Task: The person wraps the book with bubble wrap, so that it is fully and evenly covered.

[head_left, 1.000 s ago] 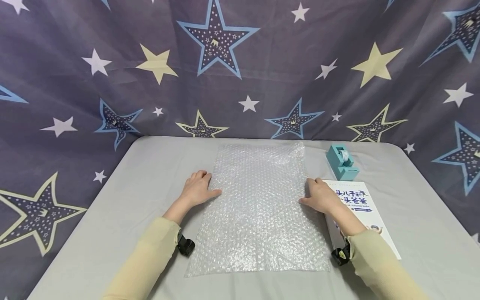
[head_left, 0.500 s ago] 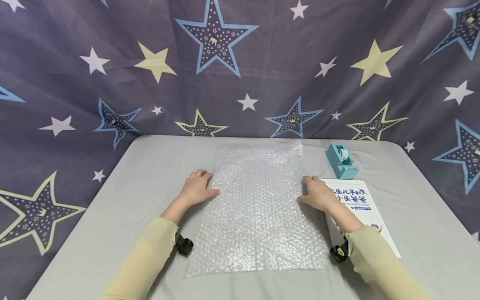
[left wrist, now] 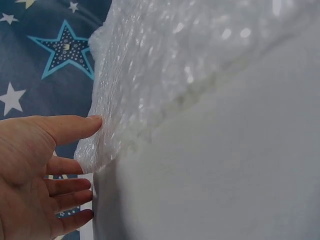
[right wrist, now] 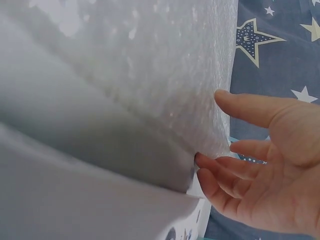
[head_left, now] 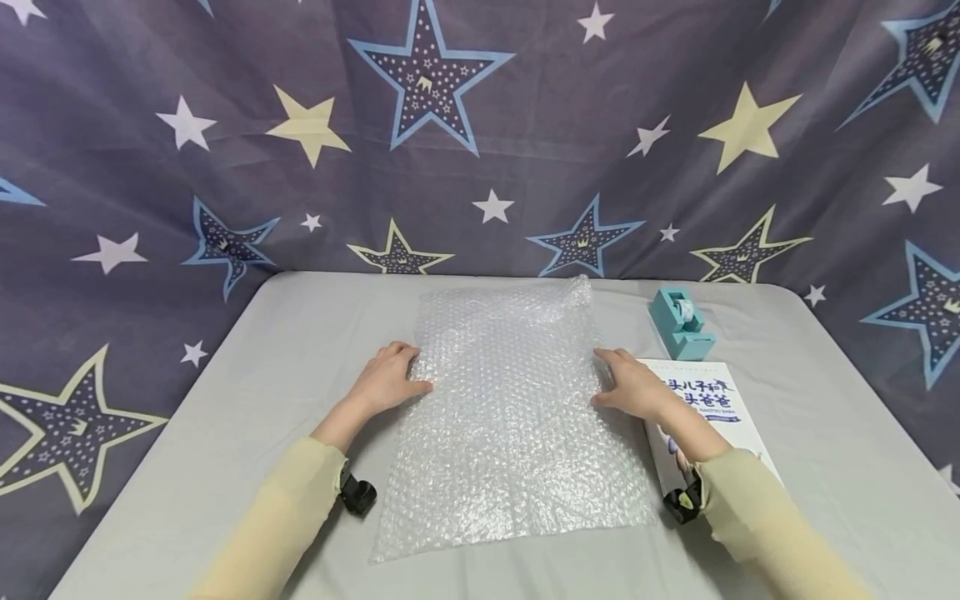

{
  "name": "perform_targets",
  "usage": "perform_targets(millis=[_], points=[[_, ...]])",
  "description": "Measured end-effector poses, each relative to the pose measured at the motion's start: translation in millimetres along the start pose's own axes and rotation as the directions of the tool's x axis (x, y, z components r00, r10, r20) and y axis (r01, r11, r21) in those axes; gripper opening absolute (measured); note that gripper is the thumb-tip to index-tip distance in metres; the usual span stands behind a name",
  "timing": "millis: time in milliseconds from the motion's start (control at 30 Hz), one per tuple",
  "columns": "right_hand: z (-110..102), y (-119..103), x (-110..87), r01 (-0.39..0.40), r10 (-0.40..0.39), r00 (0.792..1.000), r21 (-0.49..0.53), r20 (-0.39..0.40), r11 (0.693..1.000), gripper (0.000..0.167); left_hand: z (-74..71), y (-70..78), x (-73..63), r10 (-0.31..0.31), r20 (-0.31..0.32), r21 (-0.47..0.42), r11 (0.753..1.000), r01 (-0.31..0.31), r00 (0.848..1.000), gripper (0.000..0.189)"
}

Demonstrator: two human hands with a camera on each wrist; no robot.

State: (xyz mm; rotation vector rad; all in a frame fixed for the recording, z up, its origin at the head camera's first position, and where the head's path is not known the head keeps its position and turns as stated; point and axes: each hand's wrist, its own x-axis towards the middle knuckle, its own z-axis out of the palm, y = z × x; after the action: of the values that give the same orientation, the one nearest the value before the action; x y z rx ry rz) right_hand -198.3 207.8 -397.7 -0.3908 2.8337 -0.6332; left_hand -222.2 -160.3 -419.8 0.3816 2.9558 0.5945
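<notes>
A sheet of clear bubble wrap point(head_left: 510, 417) lies spread on the grey-covered table, its far right corner curled up. At its left edge is my left hand point(head_left: 384, 379), the thumb on the sheet and the fingers relaxed along the edge. The left wrist view shows this left hand point(left wrist: 35, 175) with thumb and fingers apart. My right hand point(head_left: 633, 385) touches the opposite edge in the same way. In the right wrist view, the right hand point(right wrist: 265, 165) has its thumb at the wrap and its other fingers loosely bent by the edge.
A white book point(head_left: 712, 425) with blue lettering lies to the right, partly under my right forearm. Beyond it stands a teal tape dispenser point(head_left: 681, 325) with a roll in it. A dark star-patterned curtain point(head_left: 480, 125) hangs behind the table point(head_left: 247, 400).
The far part of the bubble wrap has shifted slightly left, along with both hands. Its near edge now slants a little. The book and the tape dispenser stay in place.
</notes>
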Motion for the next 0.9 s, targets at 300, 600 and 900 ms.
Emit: perform_targets(millis=[300,600,900], points=[[-1,1,1.6,0.016,-0.016,1.000,0.017,0.004,1.000,0.078,-3.4,-1.2,-4.6,0.016,-0.010,0.004,1.000,-0.016,1.000,0.067],[1,12,6.7,0.061,-0.061,0.998,0.087,0.002,0.994,0.078,-5.1,-12.9,-9.8,0.114,-0.018,-0.077,0.990,-0.115,0.993,0.076],[-1,19,11.0,0.086,-0.084,0.996,0.164,-0.021,0.983,0.075,-5.5,-12.9,-12.2,0.046,-0.040,-0.222,0.974,-0.054,0.998,0.072]])
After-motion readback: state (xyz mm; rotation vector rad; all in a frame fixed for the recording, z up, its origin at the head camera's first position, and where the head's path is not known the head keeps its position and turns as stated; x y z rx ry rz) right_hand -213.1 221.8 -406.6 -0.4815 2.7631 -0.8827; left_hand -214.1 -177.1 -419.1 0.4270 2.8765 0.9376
